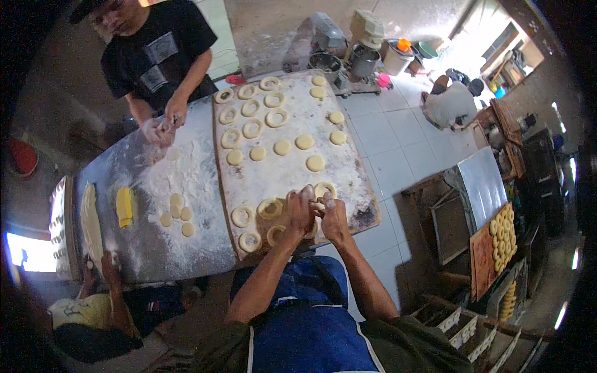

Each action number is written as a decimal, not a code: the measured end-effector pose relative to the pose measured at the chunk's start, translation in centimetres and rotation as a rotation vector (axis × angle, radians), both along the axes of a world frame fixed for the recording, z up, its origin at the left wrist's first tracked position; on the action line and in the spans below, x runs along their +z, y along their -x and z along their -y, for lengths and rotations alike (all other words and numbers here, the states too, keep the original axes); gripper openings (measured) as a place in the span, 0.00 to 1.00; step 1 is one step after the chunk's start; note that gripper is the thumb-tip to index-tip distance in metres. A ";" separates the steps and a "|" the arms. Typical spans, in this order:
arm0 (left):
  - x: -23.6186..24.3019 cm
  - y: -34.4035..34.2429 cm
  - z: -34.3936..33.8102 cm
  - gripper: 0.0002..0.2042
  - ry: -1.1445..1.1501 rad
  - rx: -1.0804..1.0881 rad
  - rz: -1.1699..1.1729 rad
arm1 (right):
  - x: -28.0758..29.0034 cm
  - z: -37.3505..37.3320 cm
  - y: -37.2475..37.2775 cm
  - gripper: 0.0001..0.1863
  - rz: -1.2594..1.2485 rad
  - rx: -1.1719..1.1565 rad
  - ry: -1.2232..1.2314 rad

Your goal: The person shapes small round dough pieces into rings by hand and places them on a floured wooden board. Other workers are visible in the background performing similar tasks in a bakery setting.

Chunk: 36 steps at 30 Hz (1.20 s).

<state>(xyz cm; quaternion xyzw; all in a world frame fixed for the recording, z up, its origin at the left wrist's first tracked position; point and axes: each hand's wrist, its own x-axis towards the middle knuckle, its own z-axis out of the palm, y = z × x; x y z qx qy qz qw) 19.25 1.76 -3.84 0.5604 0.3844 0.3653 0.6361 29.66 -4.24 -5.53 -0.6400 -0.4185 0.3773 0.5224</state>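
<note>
Close to the near edge of a floured wooden board (pixel 267 177), my left hand (pixel 301 212) and my right hand (pixel 333 217) meet with fingers closed around a pale piece of dough (pixel 318 206). Its full shape is hidden by my fingers. Just beyond them lies a dough ring (pixel 324 188), partly covered. Left of my hands several more dough rings (pixel 270 209) rest on the board, some partly behind my left forearm. Toward the far side are more dough rings (pixel 250 108) in rows, with flat dough rounds (pixel 282 147) beside and below them.
A floured metal table (pixel 193 252) adjoins the board, holding small dough rounds (pixel 176 200), a yellow slab (pixel 125 207) and a long dough strip (pixel 91 221). Co-workers stand at far left and near left; another person crouches far right. A tray of ring-shaped pieces (pixel 479 264) stands right.
</note>
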 end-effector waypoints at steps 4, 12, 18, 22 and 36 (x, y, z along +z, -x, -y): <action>-1.7 -3.0 1.1 0.11 0.322 0.045 0.152 | 0.1 2.7 -2.7 0.29 0.041 -0.124 0.062; -1.9 -9.2 3.5 0.14 -0.342 -0.045 -0.168 | 4.8 8.4 -8.1 0.12 0.228 -0.251 -0.067; 2.1 -10.8 2.6 0.13 -0.669 -0.397 -0.823 | 3.5 10.4 -9.7 0.26 0.514 -0.396 0.325; 0.9 -9.9 1.7 0.14 -0.749 -0.433 -0.603 | 1.8 10.9 -9.7 0.23 0.569 -0.456 0.288; 1.9 14.8 -0.8 0.18 -0.669 0.162 -0.934 | 1.8 11.6 -6.8 0.20 0.602 -0.486 0.021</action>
